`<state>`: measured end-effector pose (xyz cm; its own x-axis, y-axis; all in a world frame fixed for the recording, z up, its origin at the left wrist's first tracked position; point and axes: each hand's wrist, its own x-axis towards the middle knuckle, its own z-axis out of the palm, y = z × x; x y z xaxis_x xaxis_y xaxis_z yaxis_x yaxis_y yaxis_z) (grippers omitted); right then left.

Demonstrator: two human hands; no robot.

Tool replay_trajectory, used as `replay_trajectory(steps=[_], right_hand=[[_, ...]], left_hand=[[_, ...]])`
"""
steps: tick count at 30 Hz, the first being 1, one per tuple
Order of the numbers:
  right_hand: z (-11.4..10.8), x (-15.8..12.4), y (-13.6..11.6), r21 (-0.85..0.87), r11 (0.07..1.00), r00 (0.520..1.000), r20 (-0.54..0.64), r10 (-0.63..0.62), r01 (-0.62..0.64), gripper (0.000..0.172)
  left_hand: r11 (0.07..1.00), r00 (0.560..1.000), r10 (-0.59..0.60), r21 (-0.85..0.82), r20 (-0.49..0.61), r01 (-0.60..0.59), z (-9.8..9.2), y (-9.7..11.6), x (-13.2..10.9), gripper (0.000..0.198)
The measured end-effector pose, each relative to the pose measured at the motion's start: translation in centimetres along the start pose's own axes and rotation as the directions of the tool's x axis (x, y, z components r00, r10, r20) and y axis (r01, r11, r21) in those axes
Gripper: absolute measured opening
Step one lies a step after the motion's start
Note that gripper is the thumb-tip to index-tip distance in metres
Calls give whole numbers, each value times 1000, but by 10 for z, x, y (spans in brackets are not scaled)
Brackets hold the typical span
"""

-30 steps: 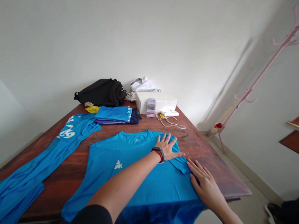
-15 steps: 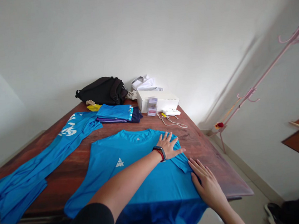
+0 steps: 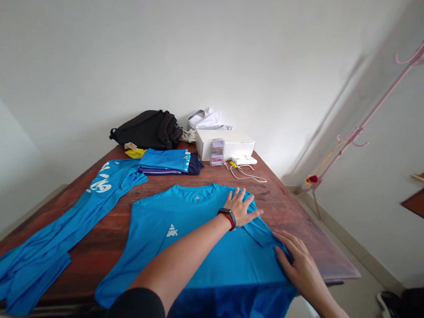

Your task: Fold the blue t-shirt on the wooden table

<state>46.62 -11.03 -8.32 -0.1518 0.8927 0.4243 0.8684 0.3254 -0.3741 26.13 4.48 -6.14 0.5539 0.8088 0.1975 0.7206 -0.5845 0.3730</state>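
A blue T-shirt (image 3: pixel 216 260) lies spread on the wooden table, its collar pointing away from me and its lower part hanging over the near edge. A white logo shows on its chest. My left hand (image 3: pixel 239 208), with a dark watch and a red band at the wrist, rests flat with fingers spread on the shirt's right shoulder. At the shirt's right side edge, by the sleeve, my right hand (image 3: pixel 298 259) is curled with a bit of blue fabric between thumb and fingers. Its fingertips are partly hidden.
Another blue garment (image 3: pixel 70 226) stretches along the table's left side. Folded clothes (image 3: pixel 164 159), a black backpack (image 3: pixel 147 129), a white box (image 3: pixel 229 141) and a white corded device (image 3: pixel 243 160) sit farther back. A pink coat rack (image 3: pixel 381 96) leans at the right.
My right hand has slid slightly right, and its fingers have curled from lying flat onto the shirt's edge. My left hand stays put on the shoulder.
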Motion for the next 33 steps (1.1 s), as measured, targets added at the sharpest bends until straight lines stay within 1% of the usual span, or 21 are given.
replay_trajectory(steps=[1, 3, 6, 8, 10, 12, 15, 17, 19, 21, 23, 25, 27, 29, 33], right_hand=[[-4, -2, -2, 8, 1000, 1000, -13, 21, -20, 38], [-12, -6, -5, 2, 997, 996, 9, 83, -83, 34], [-26, -12, -8, -24, 983, 975, 121, 184, -183, 37], [-33, -16, -9, -52, 970, 943, 228, 241, -236, 40], [-38, -17, -10, -84, 956, 901, 320, 293, -281, 41], [-42, -17, -11, -107, 942, 864, 377, 334, -317, 41], [-46, -16, -9, -144, 935, 846, 398, 355, -325, 37], [-48, -17, -6, -210, 921, 833, 395, 386, -327, 36], [-48, -21, -3, -298, 888, 799, 398, 450, -351, 40], [-48, -27, -2, -346, 862, 771, 403, 494, -371, 44], [-46, -31, -4, -306, 877, 773, 422, 474, -371, 44], [-45, -33, -9, -202, 910, 769, 486, 414, -362, 42], [-46, -32, -13, -77, 929, 744, 577, 337, -361, 42], [-49, -30, -16, 23, 926, 716, 641, 276, -378, 42], [-54, -29, -16, 140, 895, 712, 662, 234, -424, 43]], left_hand=[[1000, 1000, 1, 2, 1, -1, 0, 0, 0, 86], [1000, 1000, 1, 7, 7, -1, -1, 0, 0, 85], [1000, 1000, 4, -2, 7, -4, -1, 0, -1, 83], [1000, 1000, 5, -16, -8, -5, -2, 1, -2, 83], [1000, 1000, 4, -24, -22, -4, -2, 2, -3, 82], [1000, 1000, 3, -27, -31, -4, -3, 2, -4, 81], [1000, 999, 3, -28, -40, -4, -4, 3, -5, 79], [1000, 999, 2, -28, -44, -4, -4, 4, -5, 78], [1000, 999, 1, -28, -45, -3, -4, 4, -5, 78], [1000, 999, 0, -28, -47, -1, -5, 4, -6, 77], [1000, 999, -1, -29, -49, -1, -5, 4, -6, 77], [1000, 999, 1, -29, -52, -2, -5, 4, -6, 77], [1000, 998, 5, -29, -55, -7, -5, 4, -6, 77], [1000, 998, 10, -28, -60, -12, -4, 5, -5, 77], [1000, 998, 11, -24, -66, -13, -4, 5, -6, 74]])
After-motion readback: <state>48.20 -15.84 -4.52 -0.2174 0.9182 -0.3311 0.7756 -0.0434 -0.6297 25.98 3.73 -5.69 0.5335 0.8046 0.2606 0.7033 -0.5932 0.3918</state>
